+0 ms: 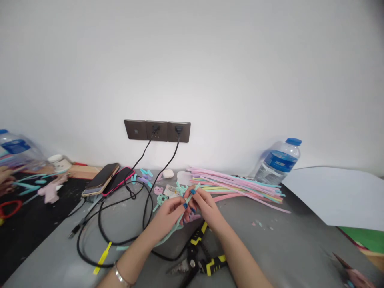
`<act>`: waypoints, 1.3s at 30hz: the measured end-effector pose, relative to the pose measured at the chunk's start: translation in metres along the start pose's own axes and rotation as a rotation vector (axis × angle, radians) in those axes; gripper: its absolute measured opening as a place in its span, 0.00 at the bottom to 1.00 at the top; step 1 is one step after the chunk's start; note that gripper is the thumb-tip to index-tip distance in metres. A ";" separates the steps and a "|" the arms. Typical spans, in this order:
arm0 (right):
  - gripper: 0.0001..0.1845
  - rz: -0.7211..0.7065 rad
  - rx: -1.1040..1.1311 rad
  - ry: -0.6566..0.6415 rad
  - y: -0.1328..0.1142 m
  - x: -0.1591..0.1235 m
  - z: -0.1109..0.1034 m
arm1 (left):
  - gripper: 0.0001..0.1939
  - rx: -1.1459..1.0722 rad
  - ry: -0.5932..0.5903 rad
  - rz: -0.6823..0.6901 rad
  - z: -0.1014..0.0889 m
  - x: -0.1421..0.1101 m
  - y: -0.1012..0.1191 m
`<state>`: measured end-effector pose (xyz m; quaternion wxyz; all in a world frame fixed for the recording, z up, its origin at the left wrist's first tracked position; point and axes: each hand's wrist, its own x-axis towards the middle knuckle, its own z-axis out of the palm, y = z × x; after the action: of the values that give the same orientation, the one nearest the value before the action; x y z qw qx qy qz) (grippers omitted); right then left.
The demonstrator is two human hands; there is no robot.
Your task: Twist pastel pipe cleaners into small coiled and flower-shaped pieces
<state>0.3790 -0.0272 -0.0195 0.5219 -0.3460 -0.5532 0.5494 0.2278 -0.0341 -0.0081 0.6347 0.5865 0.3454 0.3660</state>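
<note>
Mint fuzzy strip: it is between your two hands, its short upper end (197, 187) showing past your right fingertips, above the surface (258, 248).
Long axis: the exposed end slants from upper right to lower left, across both thumbs.
Left hand (169, 212): your grip pinches the strip between thumb and fingers, on its lower-left side.
Right hand (207, 203): your grip pinches it near the upper end; this hand is nearer that tip.
Mint length (168, 237): it trails beneath your left hand; whether it is the same piece, you cannot tell.
Pliers (192, 263): they lie below your hands, between your forearms, handles apart.
Strip bundle (234, 186): it lies just beyond and right of your right hand.
Black cables (100, 224): they loop left of your left hand.
</note>
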 end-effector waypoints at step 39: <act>0.22 0.008 -0.078 -0.058 0.003 -0.001 -0.001 | 0.11 0.049 0.068 -0.054 0.006 0.002 -0.006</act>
<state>0.3798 -0.0271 -0.0225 0.4896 -0.3521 -0.5877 0.5394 0.2347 -0.0355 -0.0133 0.6176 0.5795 0.3914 0.3599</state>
